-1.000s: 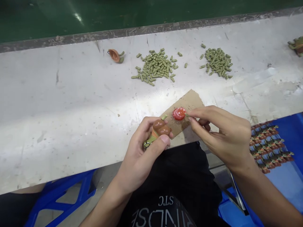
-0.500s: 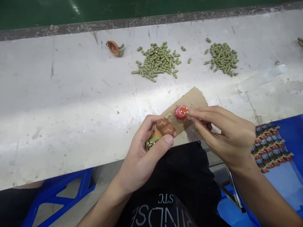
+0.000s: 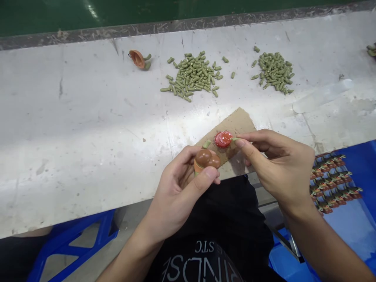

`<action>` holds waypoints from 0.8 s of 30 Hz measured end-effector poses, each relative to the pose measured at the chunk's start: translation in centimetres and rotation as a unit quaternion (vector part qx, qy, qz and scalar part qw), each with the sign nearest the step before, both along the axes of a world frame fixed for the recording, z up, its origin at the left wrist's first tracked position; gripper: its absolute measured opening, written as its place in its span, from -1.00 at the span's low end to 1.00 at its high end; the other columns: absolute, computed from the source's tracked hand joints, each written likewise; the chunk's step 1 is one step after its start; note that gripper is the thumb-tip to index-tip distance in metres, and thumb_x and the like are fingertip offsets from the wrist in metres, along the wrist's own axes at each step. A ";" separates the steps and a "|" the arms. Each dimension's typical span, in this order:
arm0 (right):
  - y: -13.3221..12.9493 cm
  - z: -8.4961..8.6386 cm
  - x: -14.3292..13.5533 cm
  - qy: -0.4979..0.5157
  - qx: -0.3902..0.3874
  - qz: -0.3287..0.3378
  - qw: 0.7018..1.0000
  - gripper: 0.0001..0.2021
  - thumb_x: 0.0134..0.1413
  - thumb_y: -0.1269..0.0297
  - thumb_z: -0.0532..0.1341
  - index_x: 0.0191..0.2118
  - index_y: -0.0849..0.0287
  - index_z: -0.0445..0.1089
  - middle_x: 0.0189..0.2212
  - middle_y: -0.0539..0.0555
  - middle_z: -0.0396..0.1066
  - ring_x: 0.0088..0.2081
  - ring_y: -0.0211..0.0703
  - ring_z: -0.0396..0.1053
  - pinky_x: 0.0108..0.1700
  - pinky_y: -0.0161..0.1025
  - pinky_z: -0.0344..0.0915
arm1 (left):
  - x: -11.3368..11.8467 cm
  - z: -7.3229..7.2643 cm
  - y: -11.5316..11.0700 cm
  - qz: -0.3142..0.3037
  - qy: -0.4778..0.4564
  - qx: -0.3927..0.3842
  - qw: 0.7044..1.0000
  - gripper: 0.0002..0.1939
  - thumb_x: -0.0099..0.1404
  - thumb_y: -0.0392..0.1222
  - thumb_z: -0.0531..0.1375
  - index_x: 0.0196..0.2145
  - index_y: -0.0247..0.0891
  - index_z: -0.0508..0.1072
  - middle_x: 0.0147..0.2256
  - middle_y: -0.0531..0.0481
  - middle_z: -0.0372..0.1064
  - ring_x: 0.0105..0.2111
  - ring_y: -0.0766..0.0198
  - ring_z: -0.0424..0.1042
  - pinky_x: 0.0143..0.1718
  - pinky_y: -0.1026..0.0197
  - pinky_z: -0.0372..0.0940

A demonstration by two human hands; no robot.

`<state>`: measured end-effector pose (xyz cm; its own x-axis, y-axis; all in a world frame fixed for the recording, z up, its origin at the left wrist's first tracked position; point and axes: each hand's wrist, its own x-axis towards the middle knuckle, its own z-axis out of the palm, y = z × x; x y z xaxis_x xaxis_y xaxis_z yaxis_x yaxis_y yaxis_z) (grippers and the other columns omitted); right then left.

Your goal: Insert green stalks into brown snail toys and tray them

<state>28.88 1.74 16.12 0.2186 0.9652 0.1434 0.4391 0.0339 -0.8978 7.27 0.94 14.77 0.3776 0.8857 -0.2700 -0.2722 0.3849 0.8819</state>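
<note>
The left hand (image 3: 179, 188) is closed around a small brown toy figure (image 3: 206, 159), with the thumb pressed on its front and the fingers behind it; a short green peg (image 3: 206, 144) stands out from the top of the figure. The figure is held just above the near edge of the white worktable (image 3: 88, 129). The right hand (image 3: 279, 164) pinches a small green part (image 3: 235, 139) between thumb and index finger, and the tip of this part touches a red round lid (image 3: 223, 139). The lid lies on a piece of brown cardboard (image 3: 239, 119), which rests on the table just in front of both hands. Farther back on the table there are two heaps of green pegs, a bigger heap (image 3: 194, 75) in the middle and a smaller heap (image 3: 273, 71) to its right, well apart from the hands. An orange shell piece (image 3: 138, 58) lies to the left of the bigger heap. Under the right forearm, a blue tray (image 3: 352, 227) holds rows of finished figures (image 3: 335, 184). A blue stool (image 3: 85, 243) is visible below the table on the left side.
</note>
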 end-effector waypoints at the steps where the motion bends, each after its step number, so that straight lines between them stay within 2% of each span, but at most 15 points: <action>1: 0.1 0.1 0.0 0.017 0.001 -0.006 1.000 -0.90 0.40 0.39 0.54 -0.17 0.02 0.79 -0.29 0.03 0.77 -0.39 -0.10 0.68 -0.33 -0.20 0.69 | 0.0 0.0 0.0 0.001 0.001 0.003 1.000 -0.83 0.66 0.01 0.41 0.01 -0.11 0.64 -0.16 0.02 0.55 -0.17 0.25 0.59 -0.03 0.18 0.50; 5: 0.1 0.7 0.1 0.113 -0.023 0.001 0.993 -0.88 0.36 0.40 0.56 -0.22 0.01 0.78 -0.39 -0.02 0.73 -0.50 -0.14 0.64 -0.47 -0.26 0.63 | 0.3 0.1 0.3 0.005 0.008 0.014 1.000 -0.85 0.66 0.00 0.41 0.03 -0.09 0.65 -0.13 0.03 0.55 -0.20 0.28 0.55 -0.09 0.20 0.47; 9: -0.3 1.3 0.4 0.178 -0.058 0.042 0.981 -0.93 0.37 0.35 0.58 -0.18 0.02 0.79 -0.37 -0.01 0.75 -0.37 -0.06 0.76 -0.29 -0.23 0.76 | 0.8 0.4 0.6 0.014 -0.023 0.016 1.000 -0.88 0.62 -0.06 0.46 -0.03 -0.11 0.70 -0.17 0.04 0.56 -0.21 0.30 0.52 -0.09 0.25 0.49; 12: -0.5 1.6 0.4 0.183 -0.067 0.044 0.980 -0.93 0.32 0.35 0.60 -0.19 0.02 0.80 -0.31 0.00 0.78 -0.32 -0.05 0.78 -0.20 -0.22 0.80 | 1.1 0.5 0.7 0.013 -0.026 0.019 0.999 -0.91 0.58 -0.11 0.49 -0.01 -0.08 0.74 -0.18 0.06 0.58 -0.19 0.30 0.57 0.02 0.26 0.55; 15: -0.6 1.9 0.3 0.176 -0.071 0.048 0.981 -0.90 0.31 0.38 0.60 -0.21 0.00 0.80 -0.31 -0.01 0.78 -0.32 -0.06 0.79 -0.20 -0.24 0.81 | 1.1 0.7 0.7 0.014 -0.010 0.015 1.000 -0.86 0.52 -0.15 0.54 -0.01 -0.06 0.76 -0.09 0.03 0.68 -0.08 0.25 0.64 0.09 0.24 0.57; 19: -0.7 2.0 0.2 0.174 -0.063 0.059 0.981 -0.83 0.29 0.47 0.57 -0.20 -0.01 0.80 -0.28 -0.03 0.79 -0.29 -0.10 0.80 -0.20 -0.32 0.78 | 1.1 0.8 0.7 0.009 -0.006 0.003 1.000 -0.78 0.43 -0.21 0.60 -0.01 -0.06 0.77 -0.05 0.02 0.74 -0.04 0.22 0.69 0.08 0.26 0.59; 24: -0.8 2.1 0.2 0.165 -0.070 0.062 0.982 -0.83 0.26 0.49 0.57 -0.20 0.02 0.80 -0.24 -0.01 0.80 -0.25 -0.07 0.80 -0.17 -0.29 0.80 | 1.1 0.9 0.7 0.013 -0.008 -0.002 1.000 -0.72 0.36 -0.26 0.64 -0.02 -0.05 0.79 -0.05 0.03 0.75 -0.04 0.24 0.69 0.09 0.28 0.60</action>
<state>29.04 0.98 18.18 0.1103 0.9926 -0.0516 0.1241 -0.0653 -0.9901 8.37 1.65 15.65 0.3586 0.8941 -0.2684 -0.2965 0.3817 0.8754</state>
